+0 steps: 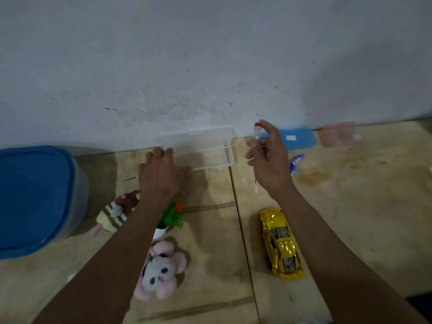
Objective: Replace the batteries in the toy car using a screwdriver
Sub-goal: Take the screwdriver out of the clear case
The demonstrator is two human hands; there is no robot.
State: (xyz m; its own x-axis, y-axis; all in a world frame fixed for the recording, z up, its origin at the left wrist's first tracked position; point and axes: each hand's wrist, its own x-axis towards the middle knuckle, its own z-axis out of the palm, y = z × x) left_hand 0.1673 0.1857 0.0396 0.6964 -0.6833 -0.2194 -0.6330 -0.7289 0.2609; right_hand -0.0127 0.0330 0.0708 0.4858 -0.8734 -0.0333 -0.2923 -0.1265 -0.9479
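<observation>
Gripping a small screwdriver [257, 133] with a clear plastic handle and red cap, the right hand [268, 157] holds it upright above the wooden table [350, 206], fingers curled around the handle and its thin shaft pointing down. At the far left a clear plastic tub with a blue lid [32, 197] sits against the wall. Next come a brown-and-cream striped plush toy [117, 212], a small green artificial plant in a white pot [169, 217] and a pink-and-grey plush panda [160, 271]. The left hand [161, 171] rests palm down with curled fingers on the near left corner of an open clear plastic case [208, 155]; I cannot tell whether it grips the case. The shiny yellow toy car [280, 244] lies on the table under the right forearm. Beyond the right hand are a flat blue box [297, 137], a blurred blue-and-white item [295, 162] and a pink container [339, 134].
</observation>
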